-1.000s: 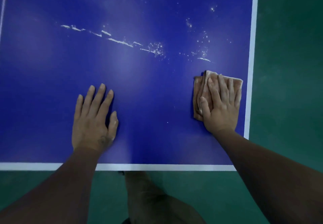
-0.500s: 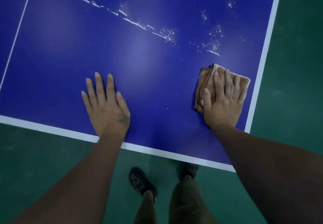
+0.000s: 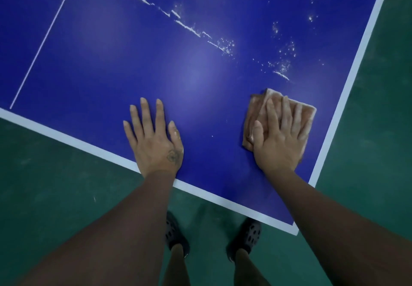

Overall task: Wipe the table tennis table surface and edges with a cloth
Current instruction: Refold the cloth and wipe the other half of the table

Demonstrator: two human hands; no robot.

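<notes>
The blue table tennis table point(image 3: 111, 62) fills the upper view, its near right corner toward me. A folded brown cloth point(image 3: 256, 109) lies flat near the right white edge line. My right hand point(image 3: 281, 136) presses on the cloth with straight fingers. My left hand point(image 3: 153, 138) rests flat on the bare blue surface close to the near white edge. White powdery streaks point(image 3: 189, 28) run diagonally across the surface beyond both hands, and white specks point(image 3: 283, 64) are scattered just past the cloth.
Green floor point(image 3: 44, 185) surrounds the table on the near side and the right. My two feet in dark perforated shoes point(image 3: 252, 234) stand below the near edge. A thin white centre line point(image 3: 42, 42) crosses the table at the left.
The view has swung left and tilted, so the table corner now looks rotated and my feet show. Both hands stay flat in about the same spots on the table.
</notes>
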